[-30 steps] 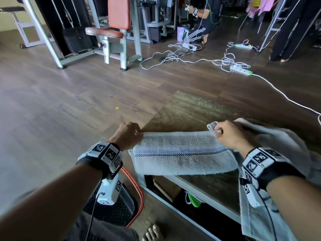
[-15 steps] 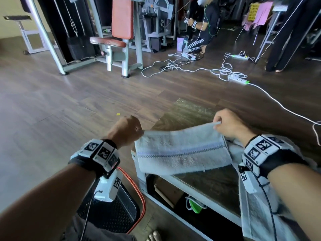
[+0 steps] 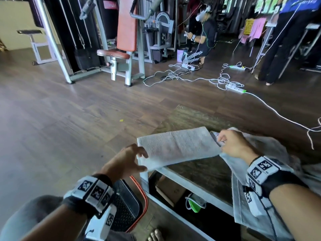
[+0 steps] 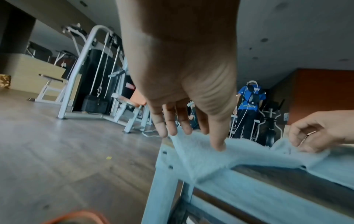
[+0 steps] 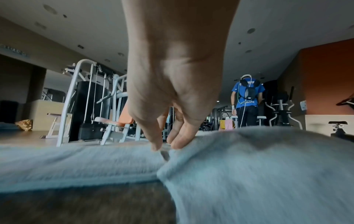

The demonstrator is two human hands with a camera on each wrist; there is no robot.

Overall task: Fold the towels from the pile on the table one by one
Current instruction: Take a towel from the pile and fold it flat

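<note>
A white towel (image 3: 177, 146) lies as a folded strip across the near left corner of the wooden table (image 3: 199, 119), plain side up. My left hand (image 3: 142, 160) is at its left end with the fingers spread and straight. In the left wrist view the left hand (image 4: 191, 136) has only its thumb tip touching the towel (image 4: 220, 154). My right hand (image 3: 221, 141) pinches the towel's right end with curled fingers. The right wrist view shows the right hand (image 5: 164, 145) with thumb and fingertips meeting on the cloth (image 5: 76, 163). The pile of towels (image 3: 278, 153) lies under my right forearm.
Part of the pile hangs over the table's near edge (image 3: 251, 206). A shelf under the table holds a green item (image 3: 195, 206). A black, orange-rimmed object (image 3: 128, 206) sits by my left knee. Cables and a power strip (image 3: 234, 86) cross the floor. A gym machine (image 3: 125, 40) and other people stand beyond.
The towel was lifted and folded over, so its blue stripe no longer shows. My left hand let go and opened its fingers. The right hand still pinches the right end.
</note>
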